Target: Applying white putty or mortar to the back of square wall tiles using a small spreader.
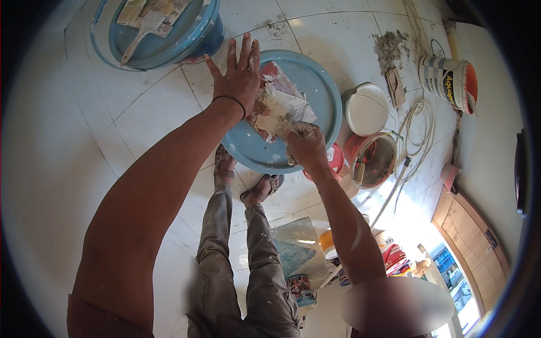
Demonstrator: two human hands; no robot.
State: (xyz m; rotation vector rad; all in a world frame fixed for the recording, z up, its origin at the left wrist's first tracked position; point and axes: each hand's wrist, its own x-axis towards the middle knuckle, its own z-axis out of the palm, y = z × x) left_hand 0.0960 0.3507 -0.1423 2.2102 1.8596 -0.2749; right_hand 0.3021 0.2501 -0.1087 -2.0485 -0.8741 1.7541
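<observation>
My right hand (307,145) grips what looks like a putty knife (269,123), its handle mostly hidden by the fingers. The coated blade lies over cream putty (277,102) on a reddish board (273,73). That board rests on a round blue lid (324,93) spotted with pale drips. Fingers spread, my left hand (236,84) is at the board's left side, over the lid's edge. Nothing shows in its grasp, though its palm is hidden.
Another blue-lidded bucket (211,34) at upper left carries a pale-handled flat tool (143,36). To the right are a white-topped bucket (366,110), an orange-rimmed bucket (375,160), a coiled cable (420,132) and a tipped pail (448,83). A wooden door (465,236) stands at lower right.
</observation>
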